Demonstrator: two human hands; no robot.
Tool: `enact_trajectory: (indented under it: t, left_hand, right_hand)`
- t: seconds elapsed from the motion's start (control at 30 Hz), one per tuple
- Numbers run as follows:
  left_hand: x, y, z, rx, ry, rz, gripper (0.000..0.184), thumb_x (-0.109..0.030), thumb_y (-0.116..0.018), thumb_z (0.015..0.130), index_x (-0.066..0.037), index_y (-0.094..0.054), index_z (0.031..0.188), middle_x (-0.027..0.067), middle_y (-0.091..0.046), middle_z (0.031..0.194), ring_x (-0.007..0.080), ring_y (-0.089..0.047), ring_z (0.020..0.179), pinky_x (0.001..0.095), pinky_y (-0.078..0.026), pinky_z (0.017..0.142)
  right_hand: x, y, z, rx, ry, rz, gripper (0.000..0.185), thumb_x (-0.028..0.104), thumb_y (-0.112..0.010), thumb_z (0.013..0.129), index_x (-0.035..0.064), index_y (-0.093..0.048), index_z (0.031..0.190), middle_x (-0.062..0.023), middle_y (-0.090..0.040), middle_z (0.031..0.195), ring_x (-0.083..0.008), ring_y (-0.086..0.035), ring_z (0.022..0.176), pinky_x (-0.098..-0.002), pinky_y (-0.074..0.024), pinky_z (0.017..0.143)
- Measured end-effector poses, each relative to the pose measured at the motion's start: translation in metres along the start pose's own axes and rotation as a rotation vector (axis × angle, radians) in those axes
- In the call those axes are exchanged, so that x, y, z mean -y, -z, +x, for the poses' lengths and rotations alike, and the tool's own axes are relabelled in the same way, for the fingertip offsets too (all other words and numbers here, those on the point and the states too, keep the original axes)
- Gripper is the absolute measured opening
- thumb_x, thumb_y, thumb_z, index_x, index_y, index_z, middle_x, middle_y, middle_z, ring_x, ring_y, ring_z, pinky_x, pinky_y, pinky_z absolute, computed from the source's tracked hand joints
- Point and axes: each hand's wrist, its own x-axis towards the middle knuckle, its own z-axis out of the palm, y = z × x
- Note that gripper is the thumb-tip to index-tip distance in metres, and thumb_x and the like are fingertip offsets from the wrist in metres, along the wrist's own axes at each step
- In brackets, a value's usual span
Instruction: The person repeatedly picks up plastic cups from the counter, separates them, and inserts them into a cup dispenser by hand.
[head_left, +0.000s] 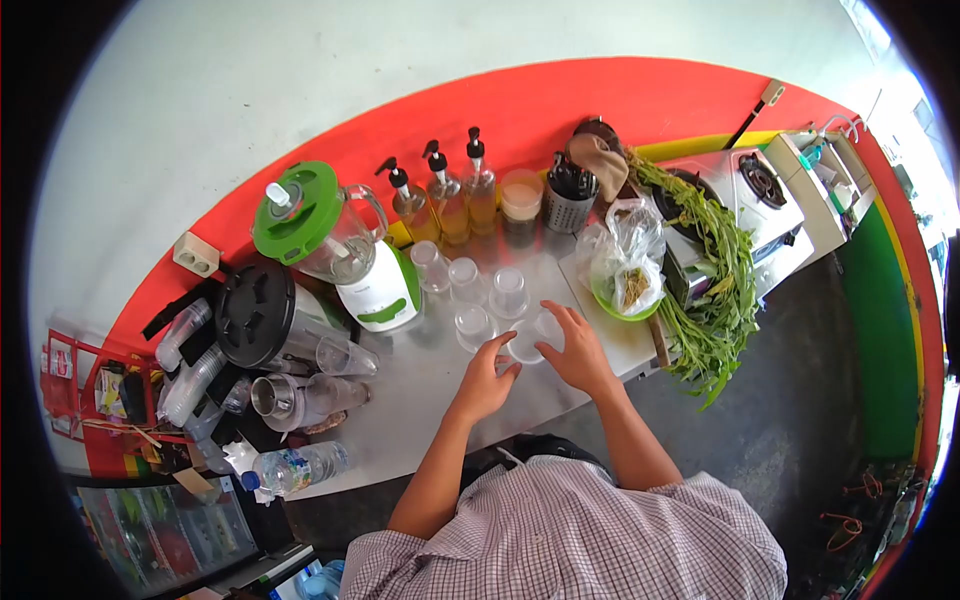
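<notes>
My left hand (487, 380) is over the front of the steel table, thumb and fingers apart beside a clear plastic cup (525, 346). Facing it, my right hand (578, 352) has its thumb and forefinger spread around a clear plastic shape (548, 326); whether this is part of the same cup or another one I cannot tell. Firm contact with the plastic is not plain for either hand. Just beyond them stand several more clear cups, among them a near cup (474, 326), a middle cup (508, 292) and a far left cup (430, 266).
A green-lidded blender (375, 285) stands at the back left, near pump bottles (446, 205). Leafy greens (715, 250) drape over the stove (765, 190) at right, beside a green bowl (625, 305) with plastic bags. A water bottle (305, 467) lies front left.
</notes>
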Motion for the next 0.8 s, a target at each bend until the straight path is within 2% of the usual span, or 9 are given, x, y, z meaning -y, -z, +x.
enact_trajectory:
  t: [0.07, 0.13, 0.17, 0.23, 0.27, 0.37, 0.43, 0.73, 0.8]
  left_hand:
    - [-0.014, 0.007, -0.003, -0.036, -0.036, 0.001, 0.063, -0.005, -0.072, 0.098, -0.009, -0.051, 0.158, 0.0106, -0.058, 0.156, 0.0272, -0.066, 0.126, 0.0399, -0.056, 0.103]
    - [-0.025, 0.017, -0.01, -0.143, -0.147, 0.025, 0.065, -0.007, -0.075, 0.095, -0.012, -0.052, 0.157, 0.0136, -0.057, 0.152, 0.0286, -0.065, 0.127, 0.0434, -0.054, 0.102]
    - [-0.028, 0.022, -0.014, -0.162, -0.149, 0.017, 0.065, -0.007, -0.075, 0.095, -0.012, -0.052, 0.157, 0.0136, -0.057, 0.152, 0.0286, -0.065, 0.127, 0.0434, -0.054, 0.102]
    - [-0.035, 0.034, -0.023, -0.242, -0.195, 0.008, 0.068, -0.01, -0.077, 0.095, -0.013, -0.051, 0.157, 0.012, -0.056, 0.153, 0.028, -0.061, 0.132, 0.0439, -0.053, 0.104]
    - [-0.04, 0.04, -0.028, -0.259, -0.2, 0.007, 0.068, -0.01, -0.077, 0.095, -0.013, -0.051, 0.157, 0.012, -0.056, 0.153, 0.028, -0.061, 0.132, 0.0439, -0.053, 0.104]
    - [-0.054, 0.056, -0.036, -0.228, -0.191, -0.05, 0.074, -0.014, -0.08, 0.094, -0.014, -0.048, 0.161, 0.0111, -0.054, 0.158, 0.0286, -0.058, 0.137, 0.0435, -0.051, 0.109]
    - [-0.06, 0.063, -0.042, -0.146, -0.221, -0.142, 0.08, -0.018, -0.082, 0.093, -0.013, -0.044, 0.164, 0.0109, -0.051, 0.162, 0.0293, -0.056, 0.142, 0.0437, -0.049, 0.112]
    - [-0.067, 0.077, -0.07, -0.187, -0.244, -0.262, 0.085, -0.02, -0.082, 0.096, -0.01, -0.038, 0.168, 0.0125, -0.046, 0.169, 0.0307, -0.054, 0.146, 0.0451, -0.045, 0.117]
    - [-0.066, 0.078, -0.075, -0.212, -0.238, -0.26, 0.085, -0.02, -0.081, 0.096, -0.01, -0.038, 0.168, 0.0124, -0.046, 0.168, 0.0311, -0.054, 0.146, 0.0454, -0.045, 0.117]
  right_hand:
    - [0.011, 0.017, 0.002, -0.03, 0.005, 0.054, 0.071, 0.01, -0.083, 0.088, 0.0103, -0.055, 0.153, -0.0188, -0.065, 0.139, -0.0399, -0.064, 0.123, -0.0475, -0.0536, 0.103]
    - [0.024, 0.035, 0.003, -0.057, -0.126, 0.194, 0.068, 0.01, -0.084, 0.089, 0.0056, -0.056, 0.151, -0.015, -0.069, 0.132, -0.028, -0.068, 0.114, -0.0389, -0.0572, 0.093]
    - [0.021, 0.038, 0.003, -0.045, -0.11, 0.189, 0.068, 0.01, -0.084, 0.089, 0.0056, -0.056, 0.151, -0.015, -0.069, 0.132, -0.028, -0.068, 0.114, -0.0389, -0.0572, 0.093]
    - [0.019, 0.043, 0.003, -0.07, -0.17, 0.595, 0.075, 0.002, -0.081, 0.091, 0.0021, -0.048, 0.157, -0.0079, -0.068, 0.13, -0.0153, -0.067, 0.109, -0.0301, -0.0552, 0.091]
    - [0.022, 0.045, 0.003, -0.086, -0.178, 0.743, 0.073, 0.002, -0.08, 0.092, 0.0001, -0.047, 0.157, -0.0075, -0.069, 0.129, -0.0134, -0.067, 0.106, -0.0291, -0.0549, 0.088]
    - [0.027, 0.051, 0.001, -0.053, -0.209, 0.919, 0.07, 0.006, -0.078, 0.094, 0.0012, -0.047, 0.157, -0.0081, -0.07, 0.127, -0.0131, -0.067, 0.104, -0.0288, -0.0546, 0.088]
    - [0.032, 0.048, 0.004, -0.036, -0.187, 0.995, 0.07, 0.004, -0.079, 0.094, 0.0007, -0.048, 0.157, -0.0067, -0.069, 0.125, -0.0106, -0.065, 0.097, -0.027, -0.0541, 0.085]
    - [0.059, 0.028, 0.02, 0.137, -0.17, 1.154, 0.064, 0.008, -0.074, 0.099, 0.0011, -0.046, 0.156, -0.006, -0.069, 0.126, -0.0134, -0.065, 0.11, -0.0321, -0.0549, 0.087]
    - [0.059, 0.023, 0.022, 0.18, -0.147, 1.119, 0.061, 0.008, -0.068, 0.098, 0.004, -0.046, 0.155, -0.0071, -0.065, 0.134, -0.0167, -0.067, 0.115, -0.0354, -0.0575, 0.091]
